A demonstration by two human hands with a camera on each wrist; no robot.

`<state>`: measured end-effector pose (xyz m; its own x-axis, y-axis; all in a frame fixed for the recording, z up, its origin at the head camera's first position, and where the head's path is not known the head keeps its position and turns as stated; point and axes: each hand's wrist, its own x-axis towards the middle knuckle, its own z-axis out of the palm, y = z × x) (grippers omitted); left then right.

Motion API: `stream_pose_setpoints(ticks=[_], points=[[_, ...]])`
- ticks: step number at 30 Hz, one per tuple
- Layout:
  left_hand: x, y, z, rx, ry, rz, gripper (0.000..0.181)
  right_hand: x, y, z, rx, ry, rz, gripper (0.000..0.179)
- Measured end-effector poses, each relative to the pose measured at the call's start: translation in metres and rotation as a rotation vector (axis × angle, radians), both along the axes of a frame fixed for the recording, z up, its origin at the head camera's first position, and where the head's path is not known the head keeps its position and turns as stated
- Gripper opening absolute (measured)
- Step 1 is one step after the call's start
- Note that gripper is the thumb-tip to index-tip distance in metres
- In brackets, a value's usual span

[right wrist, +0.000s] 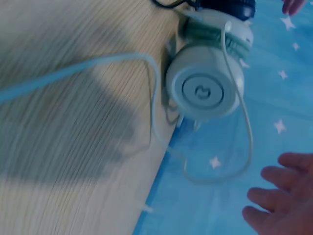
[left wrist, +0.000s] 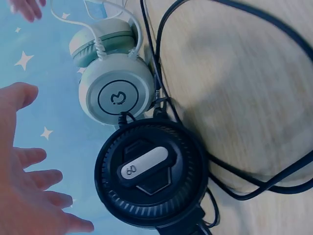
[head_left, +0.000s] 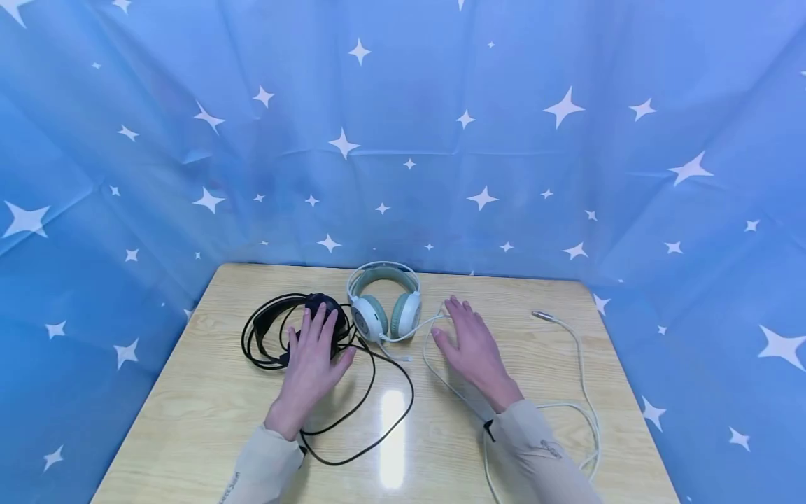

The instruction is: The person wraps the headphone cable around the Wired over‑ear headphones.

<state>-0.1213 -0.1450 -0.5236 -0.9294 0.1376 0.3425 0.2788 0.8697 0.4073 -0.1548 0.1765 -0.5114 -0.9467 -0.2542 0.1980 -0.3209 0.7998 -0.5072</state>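
Observation:
Over the black headphones (head_left: 341,323) hovers my left hand (head_left: 310,371), its fingers straight and spread. The left wrist view shows a gap between that hand (left wrist: 29,191) and the black ear cup (left wrist: 151,174). White headphones with green pads (head_left: 371,318) stand between the hands, at the back. My right hand (head_left: 475,353) is held to their right, fingers extended, near the thin white cord (head_left: 428,323). In the right wrist view, this hand (right wrist: 283,196) holds nothing, apart from the white ear cup (right wrist: 205,90).
A black cable (head_left: 412,392) loops across the middle of the wooden table (head_left: 208,420). On the right lies a white cable (head_left: 582,364) with a metal plug (head_left: 541,316). A blue star-patterned cloth (head_left: 403,105) hangs behind and around the table.

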Motion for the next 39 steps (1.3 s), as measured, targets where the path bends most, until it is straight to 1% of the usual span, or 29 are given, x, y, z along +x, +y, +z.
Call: stream_pose_setpoints(ticks=[5,8,11,13,16,19,21,23,26,29,34,37,39], points=[[0.002,0.0,-0.003,0.024,0.023,0.003,0.075,-0.016,-0.028,-0.006,0.002,-0.018,0.017,0.068],[0.003,0.001,-0.004,0.036,0.045,0.006,0.072,-0.025,-0.042,-0.011,0.029,-0.018,0.015,0.069],[0.004,0.001,-0.004,0.042,0.067,0.008,0.07,-0.035,-0.052,-0.014,0.058,-0.011,-0.016,0.071],[0.004,0.002,-0.005,0.05,0.092,0.007,0.069,-0.041,-0.057,-0.014,0.086,-0.032,-0.055,0.072],[0.005,0.003,-0.007,0.057,0.126,0.003,0.066,-0.049,-0.064,-0.013,0.121,-0.128,-0.114,0.077],[0.005,0.005,-0.01,0.051,0.141,0.001,0.065,-0.054,-0.069,-0.012,0.15,-0.273,-0.158,0.088],[0.006,0.006,-0.011,0.045,0.14,-0.002,0.063,-0.057,-0.071,-0.014,0.13,-0.348,-0.181,0.095],[0.007,0.007,-0.011,0.045,0.143,-0.006,0.062,-0.06,-0.072,-0.016,0.084,-0.403,-0.202,0.101],[0.008,0.009,-0.014,0.05,0.162,-0.001,0.06,-0.064,-0.074,-0.02,-0.015,-0.47,-0.224,0.108],[0.007,0.009,-0.017,0.053,0.196,0.008,0.056,-0.068,-0.075,-0.025,-0.093,-0.526,-0.234,0.116],[0.004,0.009,-0.021,0.052,0.249,0.014,0.05,-0.073,-0.076,-0.03,-0.156,-0.568,-0.224,0.123],[0.003,0.009,-0.02,0.061,0.269,0.014,0.05,-0.076,-0.078,-0.032,-0.17,-0.566,-0.21,0.12],[0.003,0.009,-0.02,0.067,0.276,0.015,0.05,-0.077,-0.078,-0.033,-0.177,-0.552,-0.216,0.113]])
